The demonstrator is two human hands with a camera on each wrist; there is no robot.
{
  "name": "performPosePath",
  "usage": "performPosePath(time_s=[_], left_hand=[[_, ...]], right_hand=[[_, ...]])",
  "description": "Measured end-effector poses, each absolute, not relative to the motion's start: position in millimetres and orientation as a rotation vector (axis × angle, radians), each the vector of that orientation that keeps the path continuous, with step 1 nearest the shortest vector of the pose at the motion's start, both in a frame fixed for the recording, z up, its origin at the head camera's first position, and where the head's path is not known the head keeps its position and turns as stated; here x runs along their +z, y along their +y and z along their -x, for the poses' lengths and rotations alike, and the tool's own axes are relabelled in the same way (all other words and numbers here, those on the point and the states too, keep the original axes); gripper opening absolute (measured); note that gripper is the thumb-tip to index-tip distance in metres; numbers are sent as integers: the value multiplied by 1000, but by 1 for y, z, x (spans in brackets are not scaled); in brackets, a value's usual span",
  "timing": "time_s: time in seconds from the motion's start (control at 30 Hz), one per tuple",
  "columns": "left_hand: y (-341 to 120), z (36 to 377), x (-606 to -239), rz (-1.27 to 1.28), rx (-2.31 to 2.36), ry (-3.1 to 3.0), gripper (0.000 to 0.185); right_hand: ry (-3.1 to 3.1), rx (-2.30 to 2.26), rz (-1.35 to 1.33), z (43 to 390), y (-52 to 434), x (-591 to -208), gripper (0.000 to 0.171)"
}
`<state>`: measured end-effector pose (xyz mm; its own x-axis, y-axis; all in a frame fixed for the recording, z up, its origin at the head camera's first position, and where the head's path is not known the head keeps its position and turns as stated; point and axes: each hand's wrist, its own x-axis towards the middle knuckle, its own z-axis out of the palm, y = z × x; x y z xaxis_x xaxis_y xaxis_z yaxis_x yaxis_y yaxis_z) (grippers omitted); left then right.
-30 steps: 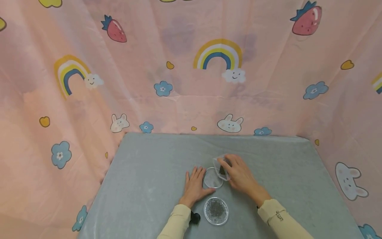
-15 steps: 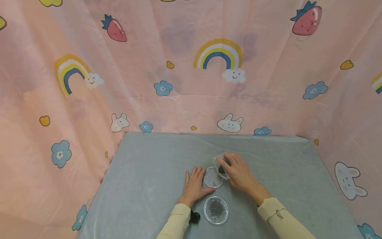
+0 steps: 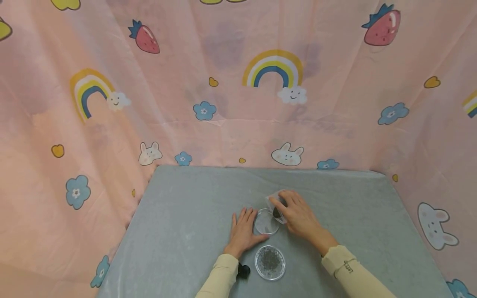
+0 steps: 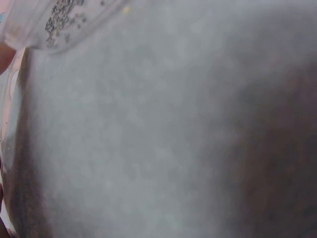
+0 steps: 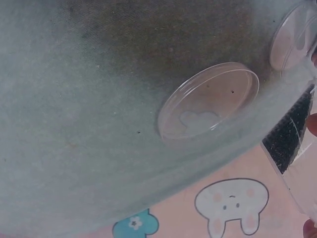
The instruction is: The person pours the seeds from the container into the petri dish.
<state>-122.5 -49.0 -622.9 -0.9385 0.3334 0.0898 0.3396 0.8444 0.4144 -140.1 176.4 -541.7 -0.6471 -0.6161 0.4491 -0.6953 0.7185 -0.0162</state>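
I see the right hand's [image 3: 302, 219] fingers [image 3: 292, 198] gripping a tilted clear container [image 3: 271, 201] of dark grains [image 3: 276, 212] at the right rim of the clear dish [image 3: 266, 224]. My left hand's [image 3: 244, 232] fingers spread wide by that dish's left side. A grain-strewn dish [image 3: 270, 263] sits nearer than it on the tabletop [image 3: 193, 231]; a pink curtain [image 3: 231, 132] hangs beyond.

Smooth, glossy dish [image 3: 266, 224], probably plastic
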Motion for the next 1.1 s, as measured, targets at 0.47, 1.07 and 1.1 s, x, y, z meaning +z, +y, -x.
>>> performPosePath(time_s=[0.47, 1.07, 1.1], left_hand=[[-48, 122, -621, 541, -657, -3015, 91], [-48, 121, -622, 542, -633, -3012, 91], [-48, 121, -622, 542, -635, -3010, 91]], right_hand=[[-2533, 228, -1009, 138, 177, -540, 75], [-2521, 310, -980, 139, 178, -541, 74], [-2510, 336, -962, 139, 178, -542, 74]])
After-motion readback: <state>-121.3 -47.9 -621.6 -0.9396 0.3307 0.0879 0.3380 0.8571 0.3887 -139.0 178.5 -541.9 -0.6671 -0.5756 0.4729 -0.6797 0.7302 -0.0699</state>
